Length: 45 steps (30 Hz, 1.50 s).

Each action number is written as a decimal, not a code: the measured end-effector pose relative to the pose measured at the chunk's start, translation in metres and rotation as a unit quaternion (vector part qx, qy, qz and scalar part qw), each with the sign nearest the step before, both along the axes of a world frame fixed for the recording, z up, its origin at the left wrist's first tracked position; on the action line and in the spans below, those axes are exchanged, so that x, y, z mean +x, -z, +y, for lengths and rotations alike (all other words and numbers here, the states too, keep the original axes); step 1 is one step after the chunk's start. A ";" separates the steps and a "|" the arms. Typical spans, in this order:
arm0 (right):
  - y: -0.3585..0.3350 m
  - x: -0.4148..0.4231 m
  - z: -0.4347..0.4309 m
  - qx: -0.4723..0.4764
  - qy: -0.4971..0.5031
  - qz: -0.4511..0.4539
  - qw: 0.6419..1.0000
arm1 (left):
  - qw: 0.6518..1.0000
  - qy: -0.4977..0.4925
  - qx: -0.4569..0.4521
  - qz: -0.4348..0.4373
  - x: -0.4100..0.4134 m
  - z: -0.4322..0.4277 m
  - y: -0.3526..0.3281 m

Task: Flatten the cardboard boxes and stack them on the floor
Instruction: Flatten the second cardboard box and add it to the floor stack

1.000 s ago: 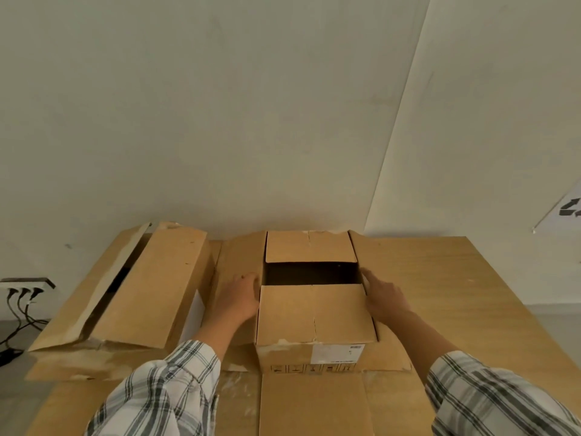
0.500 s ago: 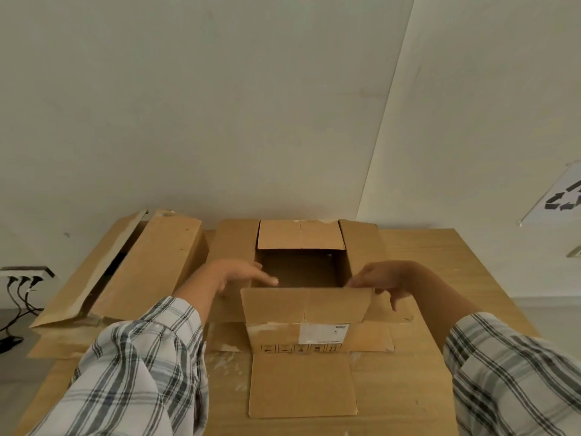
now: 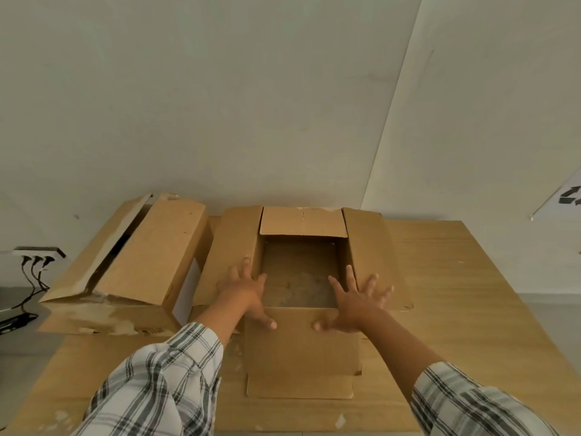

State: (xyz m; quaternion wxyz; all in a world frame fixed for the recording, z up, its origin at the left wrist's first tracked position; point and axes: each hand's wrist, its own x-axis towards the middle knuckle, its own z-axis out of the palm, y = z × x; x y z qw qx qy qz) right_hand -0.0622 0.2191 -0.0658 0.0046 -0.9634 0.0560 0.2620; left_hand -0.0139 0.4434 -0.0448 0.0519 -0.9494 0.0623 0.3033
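Cardboard box (image 3: 301, 269) at centre of a light wooden counter (image 3: 456, 294), top open, all four flaps folded outward; long axis running away from the viewer toward the wall. Brown corrugated card, matte, edges a little frayed, inside floor dull and scuffed. Far flap (image 3: 303, 221) leaning toward the wall, side flaps splayed left and right, near flap (image 3: 301, 341) hanging down the front face toward the viewer. Another flat piece of card (image 3: 300, 387) lying on the counter just below that flap.

Left hand (image 3: 246, 291) spread flat, fingers (image 3: 246, 266) fanned over the left rim and left flap, thumb pressing on the near flap; gripping nothing. Right hand (image 3: 355, 302) likewise wide open, palm down over the right near corner, fingers reaching onto the right flap, thumb on the near flap; also gripping nothing. Plaid shirt sleeves, white with grey checks, in the lower corners.

Second cardboard box (image 3: 147, 256) just to the left, lying on its side with loose flaps, touching or nearly touching the first. Pale plain walls behind; power strip (image 3: 37, 251) with black plugs at far left
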 end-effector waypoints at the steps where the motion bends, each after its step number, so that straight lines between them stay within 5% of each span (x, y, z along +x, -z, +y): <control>1: 0.001 0.004 0.001 -0.002 -0.008 -0.013 1.000 | 1.000 -0.004 -0.002 0.002 0.003 0.001 -0.003; 6: 0.001 0.045 0.017 0.015 -0.040 -0.091 0.995 | 0.997 -0.047 -0.048 -0.030 0.024 0.002 -0.014; 11: -0.001 0.090 0.037 0.063 -0.057 -0.060 0.995 | 0.988 -0.078 -0.075 -0.107 0.044 -0.001 -0.016; 19: -0.007 0.162 0.048 0.003 -0.056 -0.229 0.972 | 0.967 -0.116 -0.115 -0.198 0.096 0.019 -0.018; 25: 0.005 0.228 0.056 -0.027 -0.055 -0.211 0.976 | 0.940 -0.178 -0.128 -0.260 0.129 0.051 -0.011; 33: 0.030 0.250 0.068 -0.013 -0.014 -0.157 0.987 | 0.873 -0.308 -0.329 -0.188 0.152 0.078 0.002; 37: 0.009 0.247 0.075 -0.054 -0.022 -0.128 0.990 | 0.809 -0.358 -0.445 -0.141 0.156 0.079 -0.007; 45: -0.107 0.186 0.117 0.082 -0.097 -0.343 0.931 | 0.735 -0.343 -0.585 -0.014 0.144 0.047 -0.074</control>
